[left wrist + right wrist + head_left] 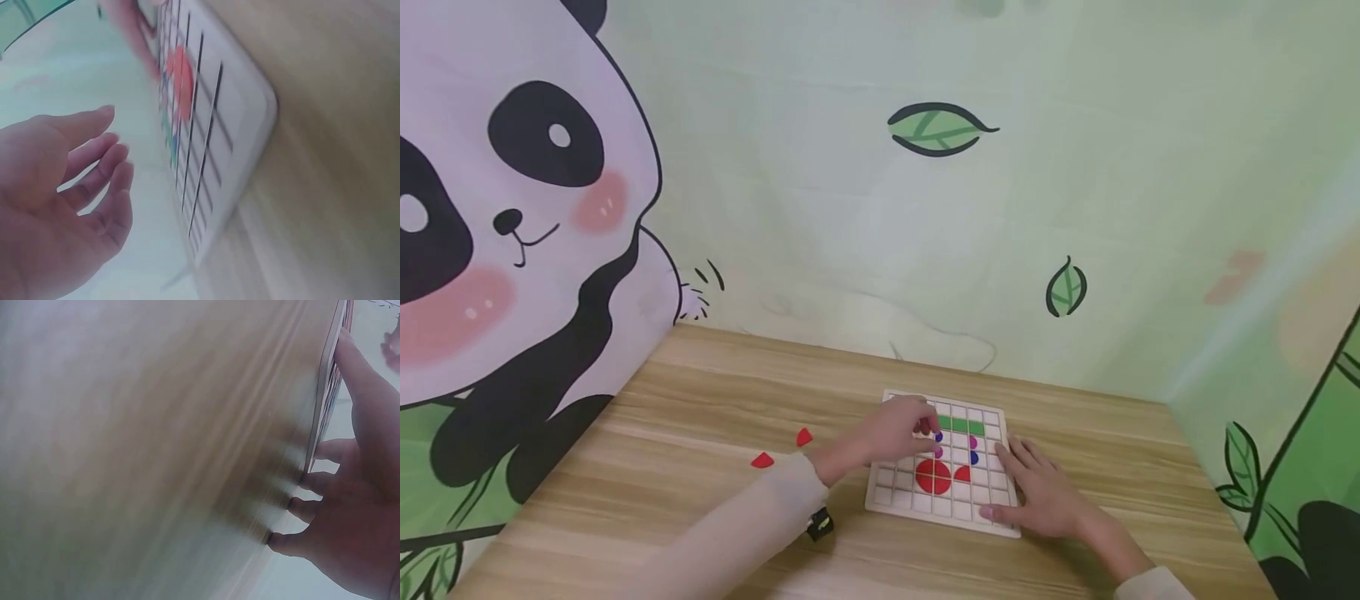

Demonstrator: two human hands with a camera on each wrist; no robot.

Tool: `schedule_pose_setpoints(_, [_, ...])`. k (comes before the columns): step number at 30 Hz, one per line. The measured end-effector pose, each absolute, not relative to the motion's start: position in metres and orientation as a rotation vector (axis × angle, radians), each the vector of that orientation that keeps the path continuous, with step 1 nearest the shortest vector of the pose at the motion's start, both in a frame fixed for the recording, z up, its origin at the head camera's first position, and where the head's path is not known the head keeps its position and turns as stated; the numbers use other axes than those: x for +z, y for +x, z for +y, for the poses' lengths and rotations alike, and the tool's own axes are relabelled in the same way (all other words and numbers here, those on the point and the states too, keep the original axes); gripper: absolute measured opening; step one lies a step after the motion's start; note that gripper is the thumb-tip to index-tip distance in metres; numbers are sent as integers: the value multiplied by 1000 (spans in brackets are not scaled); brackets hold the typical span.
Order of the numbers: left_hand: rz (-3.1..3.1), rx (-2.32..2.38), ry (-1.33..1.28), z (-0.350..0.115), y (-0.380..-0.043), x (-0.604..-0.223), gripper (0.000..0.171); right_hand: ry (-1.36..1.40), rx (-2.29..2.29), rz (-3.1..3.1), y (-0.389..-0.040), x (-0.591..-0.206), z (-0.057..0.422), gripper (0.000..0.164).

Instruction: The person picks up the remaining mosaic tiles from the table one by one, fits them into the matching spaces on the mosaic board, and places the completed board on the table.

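A white square grid board (pixel 895 498) lies flat on the wooden table. Red quarter pieces form a disc (pixel 933 477) on it, with a single red quarter piece (pixel 962 474) to the right. A green strip (pixel 961 426) crosses the upper cells, and small blue and pink dots sit below it. My left hand (pixel 901 429) hovers over the board's left part; in the left wrist view its fingers (pixel 115 209) bend loosely with nothing between them. My right hand (pixel 1051 498) rests at the board's right edge, thumb (pixel 353 362) on the rim and the other fingers spread on the table.
Two loose red quarter pieces, one nearer (pixel 762 460) and one farther (pixel 804 437), lie on the table left of the board. A small black object (pixel 821 525) shows beside the left sleeve. Behind the table (pixel 715 367) stands a wall (pixel 820 208) printed with a panda and leaves.
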State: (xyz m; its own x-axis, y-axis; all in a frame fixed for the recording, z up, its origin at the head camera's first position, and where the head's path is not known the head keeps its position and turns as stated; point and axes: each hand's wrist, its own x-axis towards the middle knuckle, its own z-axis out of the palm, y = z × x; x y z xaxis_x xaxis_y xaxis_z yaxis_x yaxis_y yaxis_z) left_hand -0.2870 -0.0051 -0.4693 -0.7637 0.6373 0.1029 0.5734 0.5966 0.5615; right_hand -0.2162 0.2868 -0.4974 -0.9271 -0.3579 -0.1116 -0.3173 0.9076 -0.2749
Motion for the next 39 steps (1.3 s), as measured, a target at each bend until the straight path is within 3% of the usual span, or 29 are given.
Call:
schedule_pose_setpoints(11, [2729, 972, 974, -85, -296, -464, 22, -528, -367, 2923, -219, -498, 289, 114])
schedule_pose_setpoints(22, [2800, 698, 849, -147, -294, -470, 20, -539, -384, 2912, -216, -496, 289, 114])
schedule_pose_setpoints(39, [2792, 564, 819, -173, -290, -476, 17, -521, -383, 2895, -217, -493, 289, 114])
